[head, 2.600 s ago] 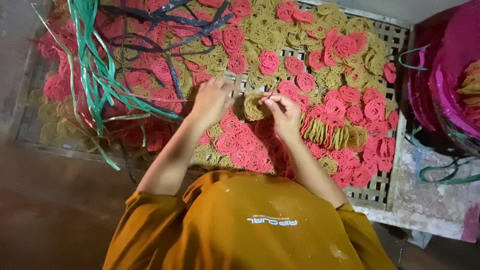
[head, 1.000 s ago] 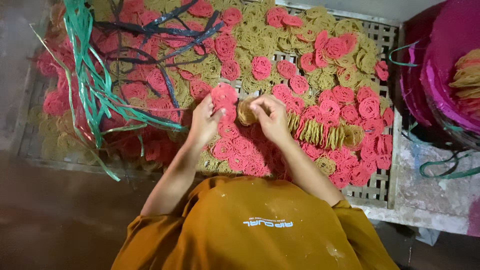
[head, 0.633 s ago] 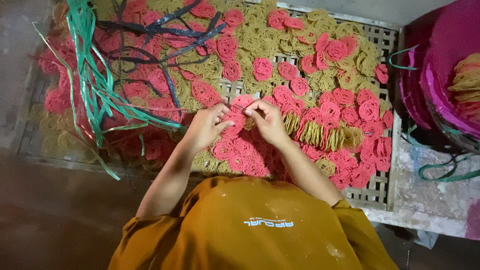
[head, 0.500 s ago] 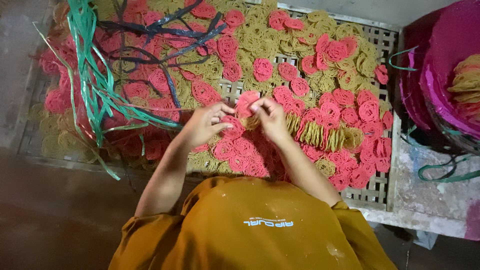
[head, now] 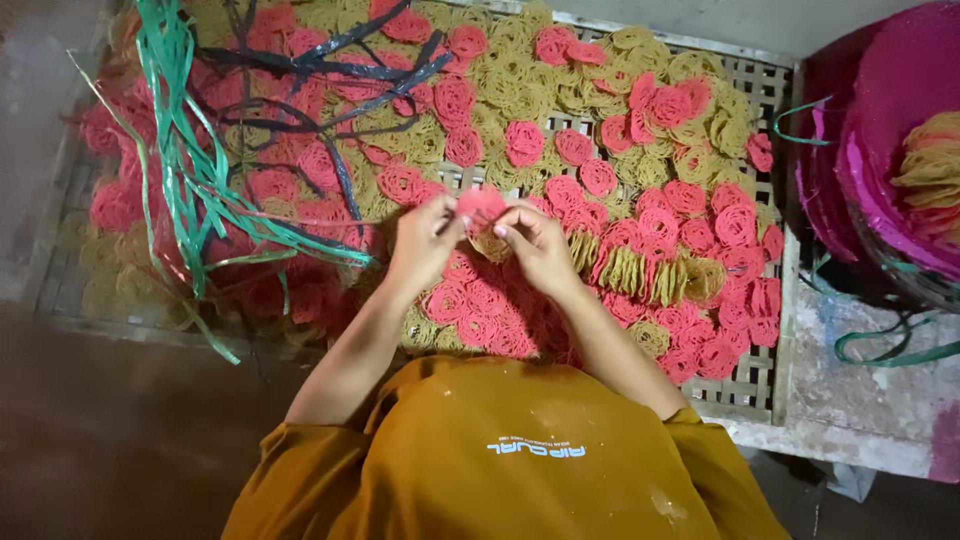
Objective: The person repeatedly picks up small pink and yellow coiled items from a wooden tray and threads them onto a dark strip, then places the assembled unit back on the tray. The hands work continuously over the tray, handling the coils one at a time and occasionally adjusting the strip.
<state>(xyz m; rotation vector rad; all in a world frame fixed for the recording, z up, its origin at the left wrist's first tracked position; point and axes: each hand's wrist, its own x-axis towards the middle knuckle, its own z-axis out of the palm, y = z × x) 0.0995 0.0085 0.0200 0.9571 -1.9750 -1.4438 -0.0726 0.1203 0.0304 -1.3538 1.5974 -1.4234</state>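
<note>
Both hands have risen off the heap since a second ago. Left hand [head: 425,240] and right hand [head: 535,245] together pinch one pink coil [head: 481,203], now lifted just above the woven tray [head: 762,385]. Green straps [head: 190,190] lie untouched at left.

Green straps [head: 190,180] (tangled) block the left.
</note>
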